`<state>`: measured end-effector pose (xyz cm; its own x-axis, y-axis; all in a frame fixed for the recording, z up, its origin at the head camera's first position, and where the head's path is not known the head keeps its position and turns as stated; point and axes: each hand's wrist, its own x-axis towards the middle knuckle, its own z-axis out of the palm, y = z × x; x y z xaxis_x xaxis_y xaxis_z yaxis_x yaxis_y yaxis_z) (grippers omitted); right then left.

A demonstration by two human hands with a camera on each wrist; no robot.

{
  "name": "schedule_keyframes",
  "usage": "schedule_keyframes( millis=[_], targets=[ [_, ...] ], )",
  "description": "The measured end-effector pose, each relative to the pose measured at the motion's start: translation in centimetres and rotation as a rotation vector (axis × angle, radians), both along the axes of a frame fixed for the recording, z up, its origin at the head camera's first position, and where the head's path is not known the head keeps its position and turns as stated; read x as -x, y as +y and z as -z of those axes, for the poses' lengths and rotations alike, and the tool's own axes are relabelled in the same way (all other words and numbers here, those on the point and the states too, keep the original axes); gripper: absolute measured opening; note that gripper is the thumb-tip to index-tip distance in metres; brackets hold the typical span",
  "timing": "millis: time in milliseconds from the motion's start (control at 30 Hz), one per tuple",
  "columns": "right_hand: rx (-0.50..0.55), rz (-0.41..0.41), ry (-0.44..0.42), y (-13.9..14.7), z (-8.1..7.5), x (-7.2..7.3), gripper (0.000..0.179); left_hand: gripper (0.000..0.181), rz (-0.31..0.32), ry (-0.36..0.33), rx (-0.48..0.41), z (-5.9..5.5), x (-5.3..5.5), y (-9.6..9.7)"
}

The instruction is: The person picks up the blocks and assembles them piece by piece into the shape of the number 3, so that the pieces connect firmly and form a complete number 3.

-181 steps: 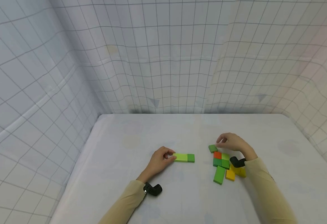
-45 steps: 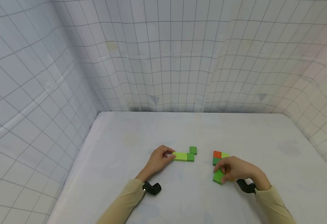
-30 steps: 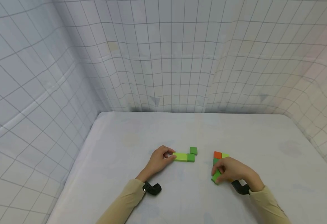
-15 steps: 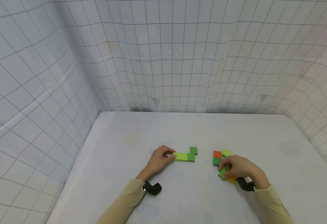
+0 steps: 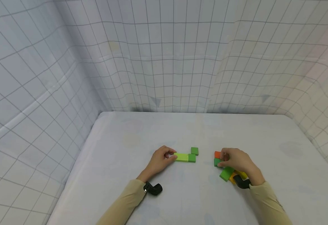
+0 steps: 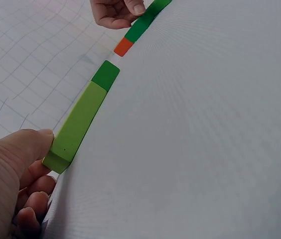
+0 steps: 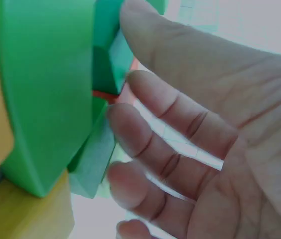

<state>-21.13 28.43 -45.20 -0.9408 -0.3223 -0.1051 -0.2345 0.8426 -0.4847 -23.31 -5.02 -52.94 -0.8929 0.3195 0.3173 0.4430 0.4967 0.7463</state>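
Observation:
At the centre of the head view, my left hand [image 5: 161,161] pinches the near-left end of a long light green block [image 5: 181,157] between thumb and fingers. A green square block [image 5: 192,158] abuts its right end, and a second green square block [image 5: 194,151] lies just behind that. My right hand [image 5: 238,161] is over the pile on the right, thumb at the dark green block [image 5: 216,162] and forefinger beside the orange-red block [image 5: 217,154]. In the right wrist view a gap shows between its thumb and loosely bent fingers, around the dark green block's [image 7: 108,55] edge.
In front of the right hand lies a green rectangular block [image 5: 227,173], turned at an angle. An orange block [image 5: 232,178] and a yellow block [image 5: 242,174] lie beside it, partly covered by the wrist camera. White cloth [image 5: 141,137] covers the table; gridded curtains [image 5: 164,56] surround it.
The right hand has let go of the green rectangular block, now turned and further right, and moved back to the dark green block. Earlier, a green square block went left. The left hand stays put.

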Motion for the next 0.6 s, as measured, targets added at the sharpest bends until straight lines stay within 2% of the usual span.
schedule_keyframes(
  millis=[167,367,600],
  targets=[
    [-0.009,-0.008,0.002,-0.15,0.24,0.19,0.034,0.020,-0.002,-0.005,0.007,-0.07,-0.01,-0.02],
    [-0.025,-0.013,0.011,-0.39,0.31,0.31,0.033,0.020,-0.008,-0.004,0.013,-0.22,-0.05,-0.02],
    [0.022,-0.058,-0.039,-0.87,0.33,-0.48,0.029,0.019,0.000,0.002,0.017,-0.40,-0.26,0.11]
  ],
)
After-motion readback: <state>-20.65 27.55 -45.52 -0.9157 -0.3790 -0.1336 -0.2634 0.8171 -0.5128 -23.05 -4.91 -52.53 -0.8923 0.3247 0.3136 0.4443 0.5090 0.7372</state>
